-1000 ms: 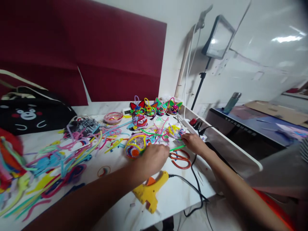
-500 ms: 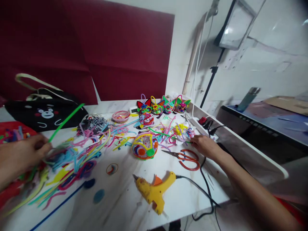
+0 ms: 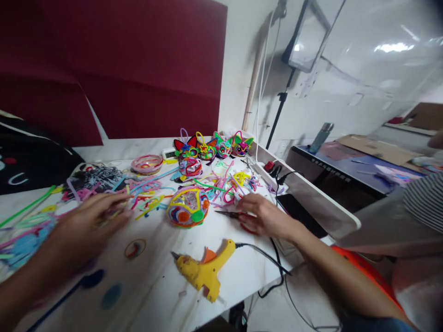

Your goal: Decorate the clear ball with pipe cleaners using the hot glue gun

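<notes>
My left hand (image 3: pixel 90 220) lies over a heap of coloured pipe cleaners (image 3: pixel 141 193) on the white table (image 3: pixel 152 281), its fingers stretched out and smeared by motion. My right hand (image 3: pixel 265 216) rests on the red-handled scissors (image 3: pixel 232 215), fingers curled over the handles, blades pointing left. Between the hands sits a round pipe-cleaner ball (image 3: pixel 188 208). A yellow glue gun (image 3: pixel 204 269) lies near the table's front edge, its black cord (image 3: pixel 266 260) trailing right.
A row of pipe-cleaner cat faces (image 3: pixel 212 147) stands at the back by a pink bowl (image 3: pixel 146 163). A black bag (image 3: pixel 24 161) sits far left. A power strip (image 3: pixel 273 168) lies along the right edge. A striped sleeve (image 3: pixel 425 198) of another person shows at right.
My left hand has let go of the long green pipe cleaner and come right over the heap. My right hand has moved down-left onto the scissors. The camera has swung right.
</notes>
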`<state>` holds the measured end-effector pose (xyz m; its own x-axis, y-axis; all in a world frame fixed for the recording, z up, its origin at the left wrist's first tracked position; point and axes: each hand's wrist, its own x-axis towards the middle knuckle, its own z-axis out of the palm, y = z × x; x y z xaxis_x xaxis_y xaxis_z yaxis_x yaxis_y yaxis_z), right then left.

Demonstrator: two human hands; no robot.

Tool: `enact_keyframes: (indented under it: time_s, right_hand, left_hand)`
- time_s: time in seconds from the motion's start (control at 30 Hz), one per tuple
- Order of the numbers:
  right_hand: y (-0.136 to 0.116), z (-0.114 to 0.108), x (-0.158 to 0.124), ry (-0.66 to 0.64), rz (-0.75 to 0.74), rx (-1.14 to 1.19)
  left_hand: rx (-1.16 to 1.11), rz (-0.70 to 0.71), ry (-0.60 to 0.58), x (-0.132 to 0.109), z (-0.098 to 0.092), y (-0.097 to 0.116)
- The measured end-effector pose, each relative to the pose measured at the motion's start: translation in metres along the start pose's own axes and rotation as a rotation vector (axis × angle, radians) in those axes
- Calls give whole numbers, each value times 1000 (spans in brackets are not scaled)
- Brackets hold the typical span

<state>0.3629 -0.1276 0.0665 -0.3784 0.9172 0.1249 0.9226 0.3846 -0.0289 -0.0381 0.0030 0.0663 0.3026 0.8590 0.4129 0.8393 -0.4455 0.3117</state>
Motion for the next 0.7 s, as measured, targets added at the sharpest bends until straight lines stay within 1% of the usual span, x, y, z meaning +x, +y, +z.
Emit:
enact_keyframes:
  time_s: [0.03, 0.07, 0.1, 0.13, 0.2, 0.3, 0.4, 0.47, 0.57, 0.7]
  right_hand:
    - [-14, 1, -3, 12, -125, 118]
    - [-28, 2, -6, 13, -232, 206]
    - [-41, 5, -7, 17, -307, 251]
    - [-52, 7, -8, 17, -356, 253]
    - [-70, 14, -8, -20, -408, 211]
    - [-83, 22, -4, -72, -422, 127]
    - [-88, 25, -1, -108, -428, 65]
    - [-90, 26, 0, -121, -428, 35]
    - [-92, 26, 1, -117, -426, -1]
    - [-95, 26, 1, -97, -434, -5]
  left_hand:
    - [-85, 26, -59, 2, 9, 18]
    - [-168, 44, -89, 3, 17, 33]
    - [-248, 71, -133, 5, 25, 46]
    - [-336, 85, -165, 6, 32, 57]
    - [-544, 40, -230, 9, 45, 68]
    - [-753, -16, -317, 15, 61, 72]
    - [-904, -72, -391, 19, 71, 69]
    - [-995, -76, -431, 20, 77, 67]
    - [-1088, -57, -436, 19, 85, 66]
    - [-1133, -51, -405, 15, 93, 65]
